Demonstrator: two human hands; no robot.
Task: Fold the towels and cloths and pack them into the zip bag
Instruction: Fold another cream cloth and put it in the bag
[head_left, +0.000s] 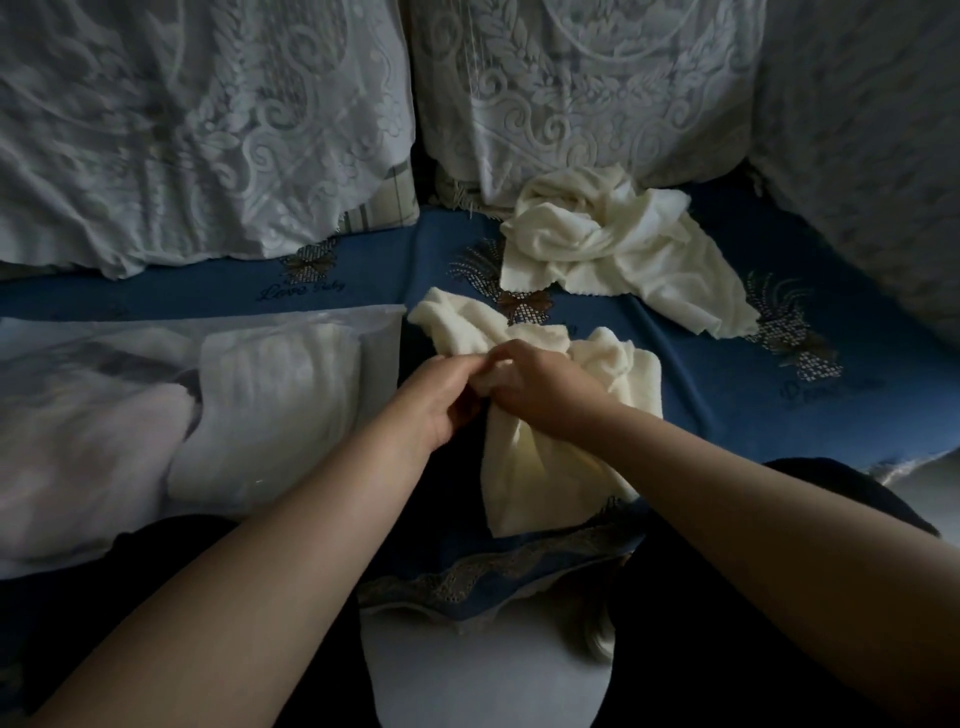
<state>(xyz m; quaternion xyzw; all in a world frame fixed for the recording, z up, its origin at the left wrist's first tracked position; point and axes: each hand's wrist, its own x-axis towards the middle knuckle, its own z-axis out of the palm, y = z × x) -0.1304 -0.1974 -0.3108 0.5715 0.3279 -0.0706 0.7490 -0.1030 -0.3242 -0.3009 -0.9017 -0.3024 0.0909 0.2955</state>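
A cream cloth (524, 467) lies crumpled on the blue cover in front of me. My left hand (434, 400) and my right hand (537, 387) meet over its middle, and both pinch its bunched edge. A translucent zip bag (130, 415) lies to the left with folded white towels showing through it, its opening side towards the hands. A second cream cloth (618, 249) sits in a loose heap further back on the right.
The blue patterned sofa cover (753, 410) spreads under everything. White lace-covered cushions (208, 130) stand along the back and the right side. My dark-clothed legs fill the bottom corners, with pale floor between them.
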